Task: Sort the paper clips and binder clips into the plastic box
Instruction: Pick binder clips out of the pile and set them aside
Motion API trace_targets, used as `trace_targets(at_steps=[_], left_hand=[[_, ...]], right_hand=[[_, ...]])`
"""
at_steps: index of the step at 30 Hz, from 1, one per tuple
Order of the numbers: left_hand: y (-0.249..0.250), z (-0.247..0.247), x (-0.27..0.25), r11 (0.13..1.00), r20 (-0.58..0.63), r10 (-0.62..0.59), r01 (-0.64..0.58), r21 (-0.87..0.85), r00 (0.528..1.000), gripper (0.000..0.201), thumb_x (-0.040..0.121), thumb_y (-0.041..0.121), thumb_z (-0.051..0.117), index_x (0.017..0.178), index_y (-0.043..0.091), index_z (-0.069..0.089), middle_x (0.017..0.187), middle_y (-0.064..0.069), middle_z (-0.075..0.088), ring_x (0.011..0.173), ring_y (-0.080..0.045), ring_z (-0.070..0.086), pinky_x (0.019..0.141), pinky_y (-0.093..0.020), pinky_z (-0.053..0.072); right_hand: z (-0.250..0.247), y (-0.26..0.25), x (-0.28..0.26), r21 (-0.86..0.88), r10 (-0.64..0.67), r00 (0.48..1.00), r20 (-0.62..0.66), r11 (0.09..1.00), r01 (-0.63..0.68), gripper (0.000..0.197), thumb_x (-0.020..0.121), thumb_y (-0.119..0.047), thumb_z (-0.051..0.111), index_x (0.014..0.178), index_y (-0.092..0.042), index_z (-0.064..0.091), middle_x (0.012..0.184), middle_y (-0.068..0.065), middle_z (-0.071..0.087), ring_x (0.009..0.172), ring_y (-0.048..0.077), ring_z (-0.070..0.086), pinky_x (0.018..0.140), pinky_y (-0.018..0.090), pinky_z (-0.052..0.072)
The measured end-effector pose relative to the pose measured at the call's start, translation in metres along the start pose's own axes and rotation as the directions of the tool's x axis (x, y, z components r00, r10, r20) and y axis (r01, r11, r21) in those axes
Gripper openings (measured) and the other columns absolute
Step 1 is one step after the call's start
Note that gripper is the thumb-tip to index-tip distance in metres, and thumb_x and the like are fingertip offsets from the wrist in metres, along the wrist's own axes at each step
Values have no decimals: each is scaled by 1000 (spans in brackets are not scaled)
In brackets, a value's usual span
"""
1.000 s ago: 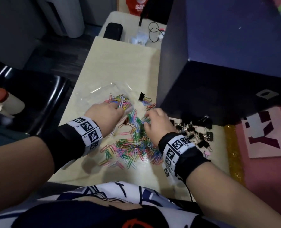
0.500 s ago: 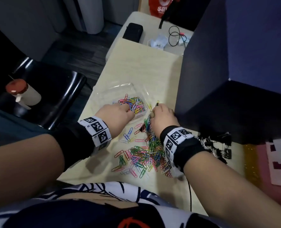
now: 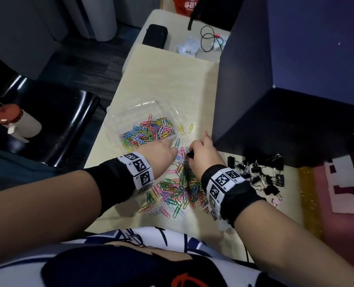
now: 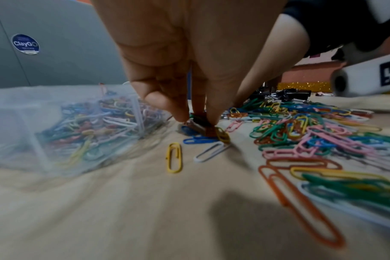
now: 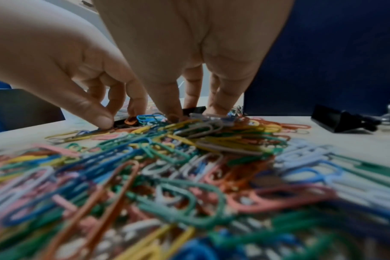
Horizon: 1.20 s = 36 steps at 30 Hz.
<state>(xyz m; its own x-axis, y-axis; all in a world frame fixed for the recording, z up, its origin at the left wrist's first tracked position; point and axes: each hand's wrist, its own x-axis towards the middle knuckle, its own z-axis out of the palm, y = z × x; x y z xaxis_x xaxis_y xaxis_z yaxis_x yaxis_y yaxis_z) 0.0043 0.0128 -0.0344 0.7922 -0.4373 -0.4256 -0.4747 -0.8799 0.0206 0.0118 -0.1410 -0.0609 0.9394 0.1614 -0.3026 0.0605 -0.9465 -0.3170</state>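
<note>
A clear plastic box [image 3: 130, 112] holds several coloured paper clips [image 3: 149, 131]; its wall [image 4: 33, 112] also shows in the left wrist view. More loose paper clips [image 3: 178, 187] are heaped on the table in front of it. My left hand [image 3: 161, 151] pinches a small dark binder clip [image 4: 199, 122] tangled with paper clips at the heap's far edge. My right hand [image 3: 201, 155] meets it there, fingers curled down round a black binder clip [image 3: 189, 155] [image 5: 194, 110]. A cluster of black binder clips [image 3: 257, 172] lies to the right.
A tall dark blue partition [image 3: 244, 83] stands close behind my right hand. The pale table [image 3: 161, 75] runs back to a black case [image 3: 154, 36] and cables [image 3: 208, 40]. A black chair [image 3: 64, 121] and a red-capped bottle [image 3: 16, 123] sit off the left edge.
My right hand reached to the lone binder clip beside the box and came back with it to the heap's far edge. The left hand stayed by the box's front corner.
</note>
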Motion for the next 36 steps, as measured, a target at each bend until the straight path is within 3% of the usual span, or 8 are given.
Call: trace_targets(at_steps=[6,13,17,20,23,28,32,36], left_hand=[[8,1,6,999,-58,38,-37,20,998,24,94,17,48,116,9,53,114,-9,55,104,-25,55,83,-32,45],[19,0,13,1000,-55,-1,-1,-29,998,32,85,8,50,116,11,49,110,-9,56,110,-26,51,92,-34,45],[23,-5,14,996,-20,-26,24,-82,999,32,82,21,55,112,11,48,107,-11,56,99,-29,57,80,-37,50],[25,-15,13,997,1,-29,29,-67,1000,36,81,33,60,109,12,53,105,-8,53,93,-27,57,70,-34,45],[26,-29,16,997,15,-35,36,-72,999,34,80,38,63,102,12,62,100,-7,52,88,-25,57,66,-31,44],[35,-49,20,999,-38,14,-16,-43,999,29,82,37,60,89,11,70,91,-9,63,80,-25,61,69,-33,52],[40,-52,25,988,-75,5,-17,-154,997,29,82,41,65,98,19,57,86,-2,64,78,-22,54,73,-33,50],[45,-53,26,967,-65,2,-18,-254,998,27,79,44,69,85,24,53,81,1,63,77,-20,54,71,-29,47]], right_hand=[[-10,6,-15,90,-1,1000,-22,996,3,24,83,-21,64,101,-18,50,111,7,50,101,28,51,77,28,36],[-20,18,-28,282,63,995,-77,959,-39,18,82,-15,65,98,-23,62,98,-1,54,87,19,56,82,27,46],[-25,28,-36,303,78,993,-86,952,-49,19,89,-22,59,107,-25,64,104,-3,60,86,13,56,79,21,42],[-28,35,-40,348,114,984,-137,936,-60,19,93,-22,53,109,-24,63,111,-1,56,97,17,57,86,23,42],[-29,40,-42,444,143,979,-145,894,-64,17,92,-15,54,105,-24,62,112,0,51,96,19,61,91,29,47],[-31,54,-49,443,159,973,-168,894,-70,18,89,-16,60,105,-24,62,104,-6,46,83,9,53,83,22,45],[-32,66,-56,451,203,967,-154,885,-114,18,89,-17,60,106,-24,62,105,-5,48,88,12,54,88,25,46],[-33,78,-63,444,245,958,-151,882,-156,21,92,-12,53,109,-22,61,111,-4,49,93,11,51,84,17,37]])
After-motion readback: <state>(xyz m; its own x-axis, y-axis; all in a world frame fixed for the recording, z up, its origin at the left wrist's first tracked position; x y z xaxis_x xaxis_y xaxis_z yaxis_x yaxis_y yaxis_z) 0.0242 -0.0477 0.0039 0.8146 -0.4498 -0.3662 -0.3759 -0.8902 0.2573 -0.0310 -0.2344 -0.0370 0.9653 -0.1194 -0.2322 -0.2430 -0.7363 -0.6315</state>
